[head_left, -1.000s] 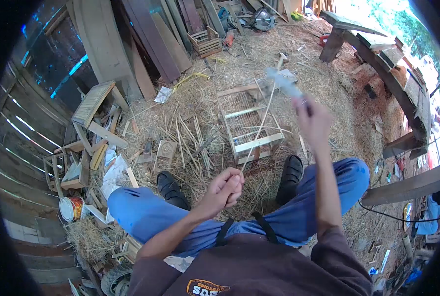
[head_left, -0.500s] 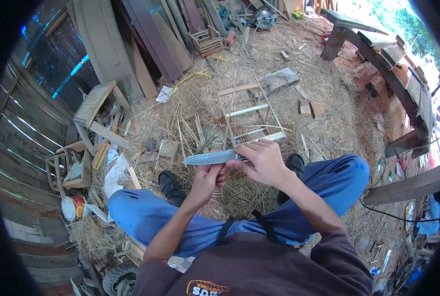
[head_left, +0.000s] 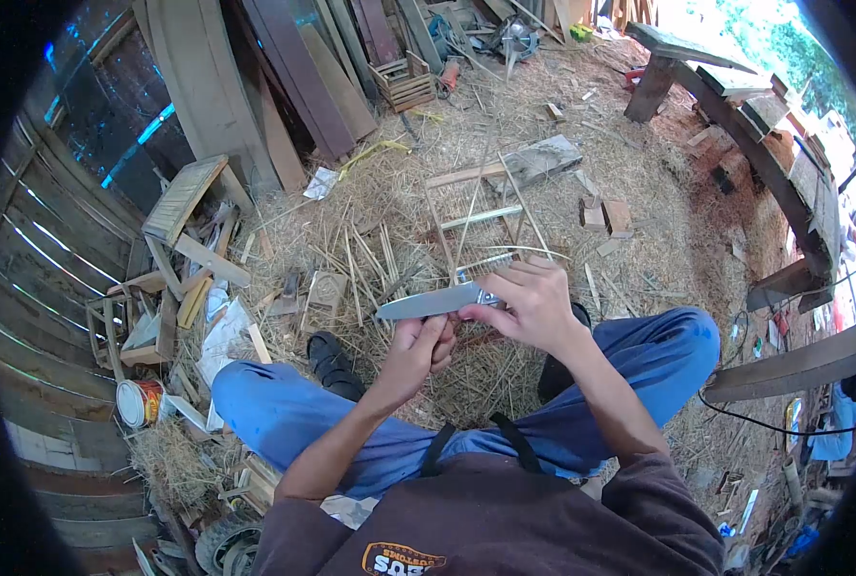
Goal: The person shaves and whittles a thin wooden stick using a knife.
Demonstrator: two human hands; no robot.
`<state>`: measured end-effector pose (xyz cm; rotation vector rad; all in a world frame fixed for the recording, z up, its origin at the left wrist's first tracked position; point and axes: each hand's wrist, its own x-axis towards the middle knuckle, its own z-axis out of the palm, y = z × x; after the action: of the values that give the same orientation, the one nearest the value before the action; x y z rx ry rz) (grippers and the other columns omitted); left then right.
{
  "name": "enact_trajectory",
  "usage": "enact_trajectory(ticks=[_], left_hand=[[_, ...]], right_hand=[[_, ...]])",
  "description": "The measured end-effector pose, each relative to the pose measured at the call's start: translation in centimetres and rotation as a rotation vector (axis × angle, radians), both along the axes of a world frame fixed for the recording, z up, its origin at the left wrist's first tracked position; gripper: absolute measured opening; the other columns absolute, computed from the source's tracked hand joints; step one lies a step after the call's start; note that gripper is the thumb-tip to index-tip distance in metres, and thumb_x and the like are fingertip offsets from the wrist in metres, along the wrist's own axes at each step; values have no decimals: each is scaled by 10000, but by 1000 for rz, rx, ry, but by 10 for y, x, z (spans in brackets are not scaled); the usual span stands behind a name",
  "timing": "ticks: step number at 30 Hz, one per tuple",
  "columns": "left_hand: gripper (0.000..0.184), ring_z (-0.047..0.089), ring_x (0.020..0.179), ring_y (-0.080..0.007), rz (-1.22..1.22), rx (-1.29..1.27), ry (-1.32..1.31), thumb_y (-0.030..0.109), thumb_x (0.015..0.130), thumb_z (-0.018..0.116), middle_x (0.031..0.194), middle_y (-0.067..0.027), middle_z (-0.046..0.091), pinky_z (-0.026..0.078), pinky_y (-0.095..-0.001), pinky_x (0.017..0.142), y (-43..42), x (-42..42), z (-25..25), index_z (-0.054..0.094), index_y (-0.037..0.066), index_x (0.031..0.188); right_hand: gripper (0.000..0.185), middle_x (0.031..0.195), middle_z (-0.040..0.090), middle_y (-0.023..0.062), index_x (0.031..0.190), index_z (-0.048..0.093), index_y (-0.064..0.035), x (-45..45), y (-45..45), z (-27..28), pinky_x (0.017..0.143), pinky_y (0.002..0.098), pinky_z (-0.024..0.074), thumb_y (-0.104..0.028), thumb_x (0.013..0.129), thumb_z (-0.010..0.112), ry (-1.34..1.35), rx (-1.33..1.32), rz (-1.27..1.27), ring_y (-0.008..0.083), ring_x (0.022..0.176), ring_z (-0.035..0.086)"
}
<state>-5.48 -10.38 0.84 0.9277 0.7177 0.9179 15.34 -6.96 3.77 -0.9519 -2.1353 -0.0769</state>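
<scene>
My right hand point(head_left: 529, 302) is wrapped round the handle of a knife point(head_left: 428, 302), whose broad grey blade points left. Just below the blade, my left hand point(head_left: 420, 348) is closed in a pinch. A thin wooden strip point(head_left: 473, 206) runs away from me from behind the blade and appears to come from the left hand's grip; its near end is hidden. The blade lies across the strip, close to my left fingertips. Beyond both hands a light slatted wooden frame point(head_left: 481, 222) lies on the straw-covered ground.
Cut sticks point(head_left: 365, 254) lie ahead of my left foot. Left are a small wooden stool point(head_left: 186, 202) and a paint can point(head_left: 140, 403). Planks point(head_left: 289, 72) lean at the back. A long wooden bench point(head_left: 764, 144) and a black cable point(head_left: 783, 422) are on the right.
Both hands and the knife have moved slightly to the right. The far part of the thin strip has shifted right too. The knife remains in my right hand.
</scene>
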Motion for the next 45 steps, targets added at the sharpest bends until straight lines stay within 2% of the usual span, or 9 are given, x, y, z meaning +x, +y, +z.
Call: enact_trajectory(ticks=[4, 6, 8, 13, 15, 21, 26, 42, 45], left_hand=[[165, 270, 515, -40, -18, 24, 43, 257, 1055, 450, 702, 46, 338, 210, -225, 440, -4, 1, 6, 469, 93, 1063], [169, 263, 514, -38, -69, 12, 28, 254, 1058, 437, 699, 47, 329, 212, -221, 442, -12, 3, 3, 466, 88, 1067], [167, 263, 514, -37, -171, -62, -33, 245, 1062, 421, 695, 48, 323, 217, -217, 443, -20, 4, -4, 462, 83, 1062], [320, 288, 536, -35, 29, 66, 95, 240, 1063, 437, 698, 56, 329, 255, -205, 466, -8, -5, -1, 500, 53, 1314], [320, 292, 538, -35, 72, 88, 132, 241, 1061, 440, 691, 57, 334, 259, -207, 467, -3, -8, -4, 501, 52, 1312], [242, 376, 563, -34, 116, 97, 165, 163, 1046, 469, 723, 33, 434, 313, -212, 490, 4, -8, -20, 511, 58, 1260], [237, 440, 590, -51, 155, 158, 210, 136, 1039, 481, 721, 12, 479, 341, -225, 501, 4, 1, -13, 488, 60, 1263], [228, 264, 584, -55, -29, 1, -53, 261, 1050, 480, 743, 35, 351, 233, -219, 498, 0, 4, -1, 462, 96, 1206], [215, 264, 575, -54, -46, -7, -68, 270, 1053, 472, 731, 34, 343, 229, -220, 486, -2, 2, 2, 468, 84, 1161]], right_hand=[[276, 649, 627, 52, 833, 692, -101, 17, 10, 3, 536, 337, 431, -369, 810, 753, 16, 18, -82, 205, 558, 602], [252, 609, 609, 85, 891, 721, -102, 39, 25, 8, 526, 360, 434, -351, 856, 721, 281, -170, -424, 242, 543, 602], [249, 606, 600, 95, 948, 730, -103, 72, 36, 33, 510, 367, 423, -341, 890, 693, 293, -284, -714, 260, 529, 584], [273, 571, 576, 87, 891, 721, -106, 51, 9, 16, 498, 363, 427, -378, 885, 696, 187, -143, -499, 248, 494, 577], [290, 569, 582, 76, 829, 686, -102, 27, 5, 6, 501, 368, 447, -389, 867, 710, 152, -78, -266, 240, 515, 604], [327, 629, 626, 66, 772, 609, -96, -16, -6, -13, 529, 364, 472, -396, 834, 723, 27, -100, 16, 251, 566, 641], [326, 678, 648, 60, 828, 647, -91, -19, -6, -11, 551, 355, 474, -396, 788, 756, -8, -119, 44, 244, 602, 654], [306, 657, 649, 15, 803, 704, -131, 2, 0, 0, 547, 323, 424, -414, 732, 795, -2, 42, -6, 187, 584, 631], [330, 614, 627, 39, 802, 710, -105, 24, 15, 8, 545, 334, 421, -419, 743, 793, 93, 72, -172, 216, 574, 623]])
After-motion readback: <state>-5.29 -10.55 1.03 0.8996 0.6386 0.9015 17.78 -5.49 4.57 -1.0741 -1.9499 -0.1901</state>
